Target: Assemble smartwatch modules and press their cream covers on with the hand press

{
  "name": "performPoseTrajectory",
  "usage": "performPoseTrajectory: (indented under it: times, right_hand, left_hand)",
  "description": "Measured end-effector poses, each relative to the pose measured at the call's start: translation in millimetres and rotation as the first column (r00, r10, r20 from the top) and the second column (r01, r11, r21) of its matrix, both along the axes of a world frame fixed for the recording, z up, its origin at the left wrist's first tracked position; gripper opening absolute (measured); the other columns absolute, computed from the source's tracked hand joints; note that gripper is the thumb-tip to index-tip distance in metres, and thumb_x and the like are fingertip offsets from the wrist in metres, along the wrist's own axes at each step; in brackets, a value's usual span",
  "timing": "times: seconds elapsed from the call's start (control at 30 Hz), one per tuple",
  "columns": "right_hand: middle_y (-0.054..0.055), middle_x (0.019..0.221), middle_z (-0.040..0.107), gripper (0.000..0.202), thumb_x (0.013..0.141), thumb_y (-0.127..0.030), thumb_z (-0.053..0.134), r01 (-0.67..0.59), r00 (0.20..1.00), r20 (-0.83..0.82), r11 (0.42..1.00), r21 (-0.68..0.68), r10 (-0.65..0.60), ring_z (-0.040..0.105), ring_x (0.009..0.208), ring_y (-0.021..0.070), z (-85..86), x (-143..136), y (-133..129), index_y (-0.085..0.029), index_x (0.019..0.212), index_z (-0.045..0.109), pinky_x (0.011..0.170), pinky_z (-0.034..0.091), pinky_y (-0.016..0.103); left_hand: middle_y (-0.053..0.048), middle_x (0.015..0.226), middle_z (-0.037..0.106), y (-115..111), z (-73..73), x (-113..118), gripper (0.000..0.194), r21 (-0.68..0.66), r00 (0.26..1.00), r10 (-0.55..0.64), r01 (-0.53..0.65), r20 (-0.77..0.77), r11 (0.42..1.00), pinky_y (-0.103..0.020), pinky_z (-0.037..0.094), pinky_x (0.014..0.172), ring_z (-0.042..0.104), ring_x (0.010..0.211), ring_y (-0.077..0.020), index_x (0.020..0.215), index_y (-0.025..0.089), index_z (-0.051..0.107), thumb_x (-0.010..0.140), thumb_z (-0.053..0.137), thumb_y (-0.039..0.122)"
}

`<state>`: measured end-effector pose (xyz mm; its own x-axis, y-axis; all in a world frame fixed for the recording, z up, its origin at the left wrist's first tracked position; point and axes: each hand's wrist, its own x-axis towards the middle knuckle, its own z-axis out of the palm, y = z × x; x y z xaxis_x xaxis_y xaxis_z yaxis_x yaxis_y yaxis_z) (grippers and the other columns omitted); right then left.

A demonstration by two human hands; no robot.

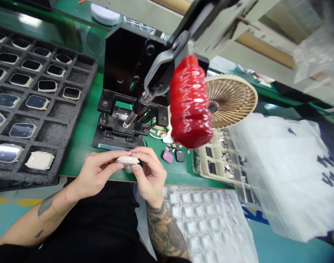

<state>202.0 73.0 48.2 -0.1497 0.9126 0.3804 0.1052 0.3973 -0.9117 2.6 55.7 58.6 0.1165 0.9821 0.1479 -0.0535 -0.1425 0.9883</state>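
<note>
A cream-coloured smartwatch case [127, 160] is pinched edge-on between both hands at the front of the green bench. My left hand [97, 171] grips its left end with thumb and fingers. At the right end, the thumb and fingers of my right hand [149, 173] close on it. Just beyond stands a black hand press [123, 124] with a lever and a red grip [191, 106]. A purple watch case [167, 156] and a black watch case [180, 156] lie right of my right hand.
A grey foam tray [83, 109] of watches fills the left side. On the right are a small fan [229, 100], a compartment box of small parts [218, 175] and plastic-wrapped sheets [287, 175]. A translucent tray of white cases [207, 219] sits below the bench edge.
</note>
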Motion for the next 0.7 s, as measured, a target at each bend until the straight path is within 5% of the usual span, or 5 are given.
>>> performPoseTrajectory:
  times: [0.23,0.4,0.57,0.6,0.7]
  right_hand:
    - [0.008,0.108,0.078,0.016,0.107,-0.018,0.068,0.065,0.994,0.083,0.994,0.087,-0.072,0.076,0.103,0.0228,3.8,-7.3,-6.8,-0.023,0.117,0.079,0.091,0.065,0.041]
    - [0.008,0.114,0.079,0.020,0.108,-0.023,0.071,0.098,0.953,0.267,0.979,0.180,-0.144,0.077,0.110,0.0244,28.1,4.2,6.2,-0.024,0.127,0.077,0.097,0.068,0.045]
    - [0.013,0.147,0.068,0.058,0.112,-0.073,0.054,0.299,0.819,0.155,0.642,0.706,-0.552,0.074,0.137,0.0347,92.6,16.5,64.7,-0.028,0.143,0.074,0.102,0.072,0.053]
    - [0.010,0.158,0.063,0.071,0.106,-0.087,0.052,0.252,0.803,0.206,0.632,0.733,-0.560,0.071,0.145,0.0357,104.6,13.4,77.5,-0.031,0.143,0.075,0.102,0.072,0.050]
    - [0.003,0.157,0.067,0.092,0.089,-0.104,0.049,0.056,0.811,0.431,0.787,0.614,-0.395,0.065,0.154,0.0347,129.4,-6.2,109.2,-0.030,0.134,0.079,0.105,0.070,0.046]
  left_hand:
    - [-0.001,0.118,0.092,-8.0,-3.5,5.6,0.033,0.219,0.975,0.154,-0.117,-0.158,0.969,-0.017,0.068,0.098,0.089,0.101,-0.0161,0.129,0.026,0.088,0.103,0.079,0.008]
    - [-0.002,0.114,0.092,-2.7,-1.7,9.3,0.033,-0.088,0.987,0.090,-0.079,0.133,0.993,-0.022,0.073,0.088,0.090,0.092,-0.0172,0.139,0.026,0.083,0.107,0.078,0.019]
    - [-0.012,0.107,0.092,6.4,3.8,10.2,0.038,-0.321,0.909,0.153,-0.023,0.387,0.947,-0.029,0.074,0.072,0.091,0.091,-0.0276,0.129,0.015,0.082,0.095,0.093,0.025]
    - [-0.012,0.104,0.092,7.6,3.6,9.4,0.039,-0.342,0.904,0.158,-0.014,0.397,0.940,-0.028,0.073,0.070,0.091,0.086,-0.0272,0.123,0.014,0.082,0.089,0.098,0.023]
    - [-0.010,0.100,0.091,10.3,0.4,7.0,0.047,-0.372,0.906,0.180,-0.027,0.384,0.928,-0.026,0.070,0.071,0.088,0.080,-0.0218,0.109,0.015,0.077,0.073,0.107,0.018]
